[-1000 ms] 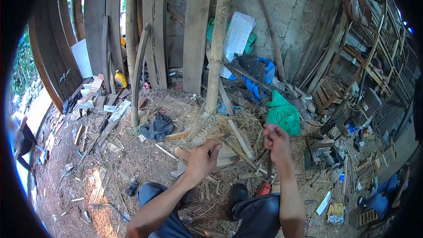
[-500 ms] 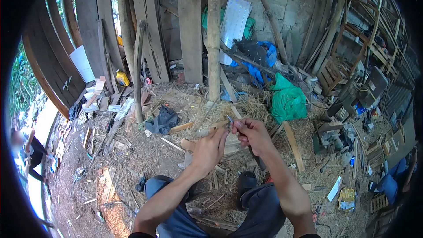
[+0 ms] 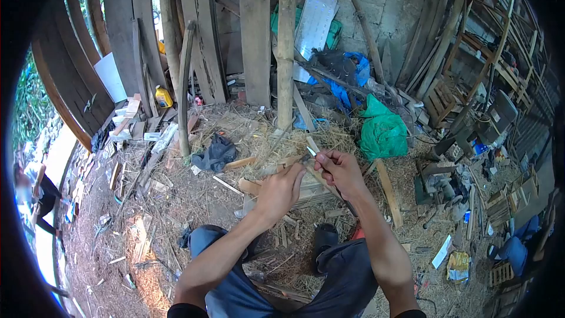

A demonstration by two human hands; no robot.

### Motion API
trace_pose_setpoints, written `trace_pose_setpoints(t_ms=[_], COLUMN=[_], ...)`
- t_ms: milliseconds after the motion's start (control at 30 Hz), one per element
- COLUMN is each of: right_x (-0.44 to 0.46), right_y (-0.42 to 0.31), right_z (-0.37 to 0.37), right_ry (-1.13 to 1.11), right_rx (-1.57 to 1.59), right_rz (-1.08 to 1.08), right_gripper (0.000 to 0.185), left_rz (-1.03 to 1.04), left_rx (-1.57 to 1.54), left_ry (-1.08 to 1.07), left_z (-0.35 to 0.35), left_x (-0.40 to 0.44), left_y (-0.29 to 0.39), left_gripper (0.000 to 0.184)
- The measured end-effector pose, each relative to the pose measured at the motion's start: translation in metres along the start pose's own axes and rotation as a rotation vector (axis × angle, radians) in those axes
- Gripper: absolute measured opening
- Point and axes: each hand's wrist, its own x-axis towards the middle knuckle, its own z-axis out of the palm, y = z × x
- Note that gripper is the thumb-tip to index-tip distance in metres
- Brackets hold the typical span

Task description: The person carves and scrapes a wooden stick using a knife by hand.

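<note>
My left hand [image 3: 281, 191] is closed in a pinch, its fingertips beside those of my right hand. A small dark piece shows at its fingertips, too small to name. My right hand [image 3: 341, 174] is closed round what looks like a knife [image 3: 311, 151], its short bright pointed tip rising beyond the fingers. A long dark part, seemingly its handle, runs below the right hand along the forearm. Below the hands lie pale wooden boards [image 3: 315, 196] on the littered ground. My palms hide most of what is held.
A wooden post [image 3: 285, 53] stands ahead, with a green plastic bag [image 3: 384, 129] to its right. Dark cloth [image 3: 215, 153] and a yellow bottle [image 3: 163, 97] lie left. Another person [image 3: 41, 191] is at the far left edge; blue-clothed legs [image 3: 518, 247] show at far right.
My hands have drawn slightly apart, and the bright tip has tilted and shows more white. The view has shifted a little. The person at far left has moved slightly.
</note>
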Motion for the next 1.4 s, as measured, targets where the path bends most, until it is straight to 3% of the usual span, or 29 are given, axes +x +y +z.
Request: trace_pose_setpoints(t_ms=[100,167,300,467,533,700,833,900,1033,1133,1200,1400], right_x=[0.012,0.016,0.009,-0.009,-0.008,0.006,0.017,0.03,0.027,0.013,0.008,0.015], right_y=[0.009,-0.008,0.005,-0.002,0.004,0.01,-0.001,-0.004,0.005,0.0,0.001,0.01], right_z=[-0.024,-0.057,-0.077,0.005,0.02,0.015,-0.006,-0.032,-0.025,0.022,0.047,0.051], right_ry=[0.172,0.346,0.344,0.076,-0.129,-0.095,0.076,0.335,0.27,0.087,-0.122,-0.226], right_rx=[-0.109,0.129,0.267,0.077,0.087,0.097,0.058,0.216,0.251,0.12,0.011,0.083], right_rz=[-0.043,-0.103,-0.183,-0.1,-0.058,0.078,0.036,-0.073,-0.088,-0.127,-0.038,0.011], right_gripper=[0.016,0.017,0.019,0.022,0.02,0.017,0.016,0.015,0.017,0.022,0.026,0.018], left_rz=[0.007,-0.056,-0.11,-0.243,-0.211,-0.152,-0.144,-0.205,-0.365,-0.36,-0.352,-0.25], left_rx=[-0.016,-0.103,-0.067,-0.132,-0.14,-0.181,-0.126,-0.167,-0.272,-0.235,-0.268,-0.392], left_ry=[0.011,0.067,0.072,-0.055,-0.042,-0.029,-0.023,-0.027,-0.06,-0.069,-0.077,-0.03], left_z=[-0.006,-0.018,-0.031,-0.027,-0.027,-0.033,-0.039,-0.048,-0.058,-0.054,-0.056,-0.043], left_x=[-0.002,-0.01,-0.003,-0.004,-0.004,-0.006,-0.013,-0.014,-0.011,-0.01,-0.007,-0.009], left_y=[0.0,-0.004,-0.022,-0.02,-0.013,-0.012,-0.018,-0.026,-0.033,-0.034,-0.028,-0.033], left_gripper=[0.008,0.007,0.007,0.007,0.007,0.007,0.007,0.009,0.011,0.012,0.012,0.012])
